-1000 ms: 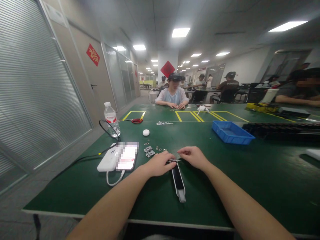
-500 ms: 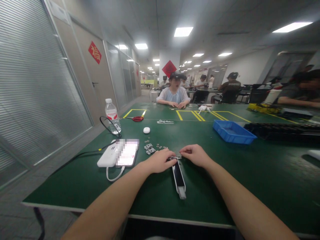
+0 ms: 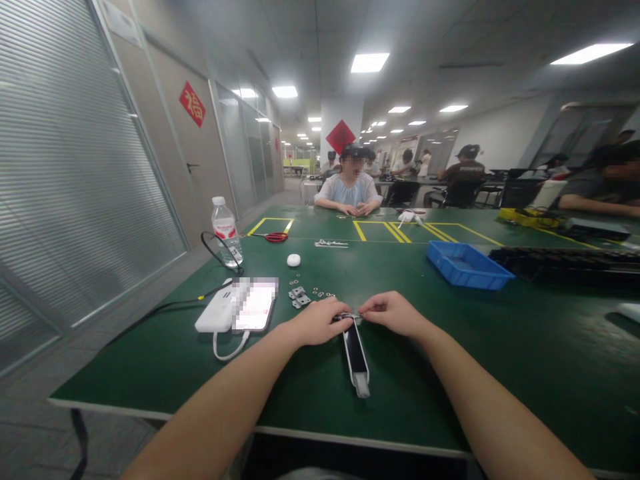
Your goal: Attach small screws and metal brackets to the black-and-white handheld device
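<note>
Room: a long office is lit by ceiling panels (image 3: 370, 63); a co-worker (image 3: 347, 193) is seated opposite.
Green table (image 3: 310, 400): its far half is marked with yellow tape (image 3: 360, 232).
Black-and-white device (image 3: 355, 350): laid mid-table, long axis directed away from the near edge, far end angled slightly left.
Left hand (image 3: 320, 321): closed on the metal crosspiece (image 3: 357, 318) at the device's far end.
Right hand (image 3: 395, 312): fingertips bunched by the crosspiece's right end; whether anything is pinched cannot be told.

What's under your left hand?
The left hand touches the far end of a black-and-white bar; a thin piece shows beside it. Whatever lies beneath the hand is covered.
</note>
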`<state>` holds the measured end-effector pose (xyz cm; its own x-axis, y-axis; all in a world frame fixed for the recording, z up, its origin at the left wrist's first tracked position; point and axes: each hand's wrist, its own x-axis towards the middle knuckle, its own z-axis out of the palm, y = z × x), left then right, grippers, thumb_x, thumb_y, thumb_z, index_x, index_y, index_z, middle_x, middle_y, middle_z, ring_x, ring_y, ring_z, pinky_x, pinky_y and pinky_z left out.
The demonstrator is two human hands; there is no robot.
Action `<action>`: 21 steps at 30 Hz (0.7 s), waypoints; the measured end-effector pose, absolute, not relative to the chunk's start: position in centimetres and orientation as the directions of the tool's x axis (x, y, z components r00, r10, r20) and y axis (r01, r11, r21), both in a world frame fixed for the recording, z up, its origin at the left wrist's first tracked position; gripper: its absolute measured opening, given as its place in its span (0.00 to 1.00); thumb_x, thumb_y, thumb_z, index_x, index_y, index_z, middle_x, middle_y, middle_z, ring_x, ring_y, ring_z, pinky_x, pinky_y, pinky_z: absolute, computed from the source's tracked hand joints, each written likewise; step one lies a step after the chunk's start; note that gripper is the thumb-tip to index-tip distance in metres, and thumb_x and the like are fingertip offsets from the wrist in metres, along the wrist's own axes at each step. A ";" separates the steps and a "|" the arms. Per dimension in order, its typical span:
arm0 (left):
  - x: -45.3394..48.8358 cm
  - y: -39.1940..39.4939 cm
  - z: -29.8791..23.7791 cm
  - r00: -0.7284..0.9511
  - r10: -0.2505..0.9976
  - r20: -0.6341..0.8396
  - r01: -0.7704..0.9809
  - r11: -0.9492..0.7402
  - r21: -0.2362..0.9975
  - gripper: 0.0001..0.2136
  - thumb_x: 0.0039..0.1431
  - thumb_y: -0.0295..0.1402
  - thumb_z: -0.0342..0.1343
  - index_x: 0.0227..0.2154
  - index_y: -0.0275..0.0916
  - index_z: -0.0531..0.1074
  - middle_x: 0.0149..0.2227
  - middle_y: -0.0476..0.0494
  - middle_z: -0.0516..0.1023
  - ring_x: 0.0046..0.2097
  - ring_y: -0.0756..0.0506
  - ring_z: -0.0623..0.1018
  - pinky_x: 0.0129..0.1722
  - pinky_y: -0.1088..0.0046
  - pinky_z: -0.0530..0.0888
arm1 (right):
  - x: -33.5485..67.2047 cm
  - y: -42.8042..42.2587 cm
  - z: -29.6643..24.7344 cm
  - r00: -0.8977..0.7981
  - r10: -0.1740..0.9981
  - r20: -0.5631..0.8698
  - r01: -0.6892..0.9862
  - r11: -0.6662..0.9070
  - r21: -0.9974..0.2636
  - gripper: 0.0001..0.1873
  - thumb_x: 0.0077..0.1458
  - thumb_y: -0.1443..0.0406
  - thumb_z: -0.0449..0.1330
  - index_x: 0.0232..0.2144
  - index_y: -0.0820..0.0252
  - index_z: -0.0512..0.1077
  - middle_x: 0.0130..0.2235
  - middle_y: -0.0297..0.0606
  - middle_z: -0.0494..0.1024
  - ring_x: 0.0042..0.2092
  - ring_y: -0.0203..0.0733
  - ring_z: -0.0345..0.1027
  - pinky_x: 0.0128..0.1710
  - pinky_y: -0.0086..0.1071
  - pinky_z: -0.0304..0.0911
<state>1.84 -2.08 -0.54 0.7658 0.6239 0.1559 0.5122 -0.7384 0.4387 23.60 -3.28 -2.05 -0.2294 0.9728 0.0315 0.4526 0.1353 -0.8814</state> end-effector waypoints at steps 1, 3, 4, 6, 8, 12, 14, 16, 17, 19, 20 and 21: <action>1.9 -2.1 -0.5 0.766 0.624 0.157 0.513 -0.739 0.436 0.18 0.62 0.45 0.44 0.45 0.40 0.70 0.39 0.42 0.70 0.41 0.45 0.71 0.44 0.69 0.68 | 23.6 -3.2 -2.1 -0.237 0.971 0.022 0.443 0.128 -0.887 0.09 0.41 0.65 0.63 0.28 0.63 0.77 0.26 0.37 0.79 0.28 0.35 0.70 0.29 0.27 0.64; 1.9 -2.1 -0.5 0.765 0.624 0.161 0.515 -0.742 0.430 0.17 0.62 0.44 0.44 0.44 0.40 0.70 0.39 0.43 0.70 0.41 0.45 0.71 0.44 0.69 0.68 | 23.6 -3.2 -2.2 -0.248 0.969 0.010 0.429 0.119 -0.895 0.09 0.40 0.65 0.64 0.28 0.64 0.77 0.26 0.36 0.79 0.27 0.35 0.70 0.28 0.27 0.64; 1.9 -2.1 -0.5 0.764 0.624 0.163 0.516 -0.743 0.427 0.17 0.62 0.44 0.44 0.44 0.41 0.70 0.38 0.43 0.70 0.41 0.45 0.71 0.44 0.69 0.68 | 23.7 -3.2 -2.2 -0.252 0.968 0.007 0.422 0.116 -0.899 0.09 0.40 0.65 0.64 0.28 0.64 0.77 0.26 0.36 0.79 0.27 0.35 0.69 0.28 0.27 0.63; 1.9 -2.1 -0.5 0.763 0.626 0.163 0.518 -0.742 0.425 0.17 0.62 0.44 0.44 0.44 0.41 0.70 0.38 0.43 0.70 0.41 0.45 0.71 0.43 0.69 0.68 | 23.7 -3.1 -2.3 -0.258 0.966 -0.001 0.406 0.107 -0.908 0.10 0.39 0.65 0.64 0.28 0.64 0.77 0.26 0.36 0.79 0.27 0.34 0.69 0.28 0.27 0.63; 1.9 -2.1 -0.5 0.762 0.627 0.164 0.520 -0.742 0.422 0.17 0.62 0.44 0.44 0.44 0.40 0.70 0.38 0.43 0.70 0.41 0.45 0.71 0.43 0.69 0.68 | 23.7 -3.1 -2.4 -0.262 0.965 -0.008 0.394 0.100 -0.914 0.11 0.38 0.65 0.65 0.29 0.64 0.77 0.26 0.36 0.78 0.27 0.34 0.69 0.28 0.27 0.63; 2.0 -2.2 -0.5 0.762 0.625 0.169 0.518 -0.745 0.420 0.17 0.62 0.44 0.44 0.44 0.40 0.70 0.39 0.42 0.71 0.42 0.45 0.71 0.45 0.69 0.68 | 23.7 -3.0 -2.4 -0.271 0.962 -0.018 0.370 0.087 -0.925 0.13 0.36 0.64 0.67 0.29 0.65 0.76 0.26 0.35 0.78 0.27 0.33 0.69 0.29 0.27 0.64; 2.0 -2.2 -0.5 0.762 0.626 0.167 0.519 -0.743 0.422 0.17 0.62 0.44 0.44 0.44 0.40 0.70 0.39 0.42 0.71 0.42 0.45 0.71 0.45 0.69 0.68 | 23.7 -3.1 -2.4 -0.270 0.963 -0.026 0.366 0.078 -0.927 0.14 0.35 0.64 0.68 0.29 0.65 0.76 0.26 0.36 0.78 0.28 0.34 0.69 0.29 0.27 0.64; 2.0 -2.3 -0.5 0.761 0.628 0.164 0.522 -0.742 0.421 0.17 0.62 0.44 0.44 0.44 0.40 0.70 0.39 0.42 0.71 0.42 0.45 0.71 0.45 0.69 0.68 | 23.7 -3.1 -2.3 -0.262 0.965 -0.029 0.373 0.073 -0.925 0.15 0.34 0.64 0.68 0.29 0.65 0.76 0.26 0.36 0.78 0.28 0.34 0.69 0.29 0.27 0.65; 2.0 -2.3 -0.4 0.761 0.628 0.164 0.523 -0.743 0.419 0.17 0.62 0.44 0.44 0.44 0.40 0.70 0.39 0.42 0.71 0.42 0.45 0.71 0.45 0.69 0.68 | 23.7 -3.1 -2.3 -0.258 0.966 -0.029 0.379 0.074 -0.922 0.15 0.34 0.63 0.68 0.28 0.65 0.76 0.26 0.36 0.78 0.28 0.34 0.69 0.29 0.27 0.65; 2.0 -2.3 -0.4 0.762 0.627 0.164 0.523 -0.744 0.416 0.17 0.62 0.44 0.44 0.44 0.40 0.71 0.39 0.42 0.71 0.42 0.45 0.71 0.45 0.69 0.68 | 23.7 -3.2 -2.3 -0.251 0.968 -0.023 0.392 0.080 -0.916 0.15 0.35 0.63 0.69 0.28 0.65 0.77 0.26 0.37 0.78 0.27 0.34 0.69 0.28 0.27 0.64; 2.0 -2.3 -0.4 0.763 0.625 0.163 0.522 -0.745 0.415 0.17 0.62 0.44 0.43 0.44 0.40 0.70 0.39 0.42 0.71 0.42 0.45 0.71 0.45 0.69 0.68 | 23.7 -3.2 -2.3 -0.250 0.968 -0.022 0.396 0.081 -0.915 0.15 0.35 0.62 0.69 0.28 0.65 0.76 0.26 0.37 0.78 0.27 0.34 0.69 0.28 0.28 0.64; 2.0 -2.3 -0.4 0.764 0.625 0.162 0.522 -0.745 0.415 0.18 0.62 0.44 0.43 0.45 0.40 0.70 0.39 0.42 0.71 0.42 0.45 0.71 0.44 0.69 0.68 | 23.7 -3.2 -2.3 -0.249 0.968 -0.022 0.395 0.081 -0.915 0.15 0.35 0.62 0.69 0.28 0.65 0.76 0.26 0.37 0.78 0.27 0.34 0.69 0.28 0.28 0.64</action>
<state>1.97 -2.28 -0.43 0.7637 0.6249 0.1621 0.5217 -0.7453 0.4151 23.69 -3.22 -2.28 -0.2491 0.9682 -0.0220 0.3954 0.0809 -0.9149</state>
